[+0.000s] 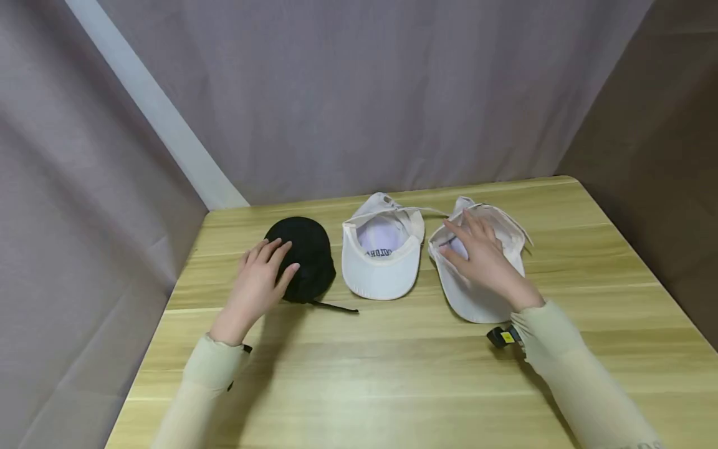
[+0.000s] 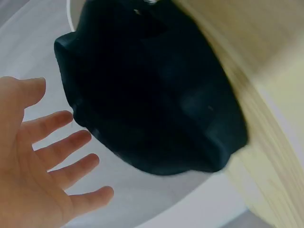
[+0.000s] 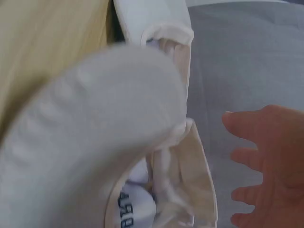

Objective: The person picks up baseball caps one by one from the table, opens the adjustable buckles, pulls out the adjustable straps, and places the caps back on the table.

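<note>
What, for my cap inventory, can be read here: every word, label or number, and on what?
"OLD": inside the middle white cap; neighbouring letters unclear.
Dark letters inside the nearer white cap, right wrist view: too partial to read.
Yellow label on the black wrist device: too small.
Right sleeve: letters cut off, unreadable.

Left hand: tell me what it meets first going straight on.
Most likely the black cap: the left hand points towards it and overlaps it in the head view, though whether they touch is unclear.
</note>
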Tool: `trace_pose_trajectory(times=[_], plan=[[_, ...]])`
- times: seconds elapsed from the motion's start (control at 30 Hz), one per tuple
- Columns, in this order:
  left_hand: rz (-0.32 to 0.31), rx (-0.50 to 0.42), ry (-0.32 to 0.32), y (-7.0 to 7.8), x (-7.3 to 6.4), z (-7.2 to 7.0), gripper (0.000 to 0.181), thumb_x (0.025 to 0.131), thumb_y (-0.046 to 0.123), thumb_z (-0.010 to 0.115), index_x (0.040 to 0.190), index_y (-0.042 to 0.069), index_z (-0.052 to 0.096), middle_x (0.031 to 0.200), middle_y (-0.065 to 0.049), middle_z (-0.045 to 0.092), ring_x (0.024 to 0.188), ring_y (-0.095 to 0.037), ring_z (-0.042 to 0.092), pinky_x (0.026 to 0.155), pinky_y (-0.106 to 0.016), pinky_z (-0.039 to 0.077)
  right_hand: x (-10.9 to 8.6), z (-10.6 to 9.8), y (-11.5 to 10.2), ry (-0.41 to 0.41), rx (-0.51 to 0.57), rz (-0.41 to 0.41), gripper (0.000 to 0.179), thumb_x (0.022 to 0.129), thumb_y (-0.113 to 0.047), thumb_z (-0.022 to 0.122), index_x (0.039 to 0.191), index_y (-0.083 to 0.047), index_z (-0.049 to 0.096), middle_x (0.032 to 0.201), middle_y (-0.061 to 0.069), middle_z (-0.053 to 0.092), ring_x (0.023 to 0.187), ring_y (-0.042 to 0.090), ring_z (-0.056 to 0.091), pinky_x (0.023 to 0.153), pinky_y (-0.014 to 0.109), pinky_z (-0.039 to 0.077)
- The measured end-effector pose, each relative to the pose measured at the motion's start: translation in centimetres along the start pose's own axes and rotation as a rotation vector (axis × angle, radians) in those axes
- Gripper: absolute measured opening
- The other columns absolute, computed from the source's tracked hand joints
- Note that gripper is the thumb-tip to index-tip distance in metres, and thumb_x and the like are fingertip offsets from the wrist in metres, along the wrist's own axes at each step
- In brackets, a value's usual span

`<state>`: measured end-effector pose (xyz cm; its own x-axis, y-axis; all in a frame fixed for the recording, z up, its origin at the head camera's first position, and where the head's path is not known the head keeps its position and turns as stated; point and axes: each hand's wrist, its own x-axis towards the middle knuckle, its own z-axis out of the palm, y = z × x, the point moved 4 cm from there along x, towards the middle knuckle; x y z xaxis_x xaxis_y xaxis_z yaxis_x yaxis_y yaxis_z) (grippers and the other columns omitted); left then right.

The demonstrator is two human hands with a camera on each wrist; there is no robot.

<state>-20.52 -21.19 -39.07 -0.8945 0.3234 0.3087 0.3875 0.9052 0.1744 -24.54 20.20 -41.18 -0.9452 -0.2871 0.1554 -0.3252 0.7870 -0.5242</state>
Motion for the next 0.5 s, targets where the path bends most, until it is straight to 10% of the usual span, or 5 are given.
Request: trace_pose_trajectory(times=[0.5], plan=[[0.158, -0.031, 0.167, 0.2, -4.6, 0.5, 0.014, 0.087, 0.009, 0.078, 0.097, 0.004, 0.07, 0.098, -0.009, 0.062, 0.081, -0.027, 0.062, 0.065, -0.043, 0.053, -3.2, 4.2, -6.6, -0.06, 0.037, -0.254, 0.033, 0.101, -0.023, 0.063, 0.13, -0.007, 0.066, 0.125, 0.01, 0.069, 0.113, 0.028, 0.066, 0.098, 0.047, 0.049]])
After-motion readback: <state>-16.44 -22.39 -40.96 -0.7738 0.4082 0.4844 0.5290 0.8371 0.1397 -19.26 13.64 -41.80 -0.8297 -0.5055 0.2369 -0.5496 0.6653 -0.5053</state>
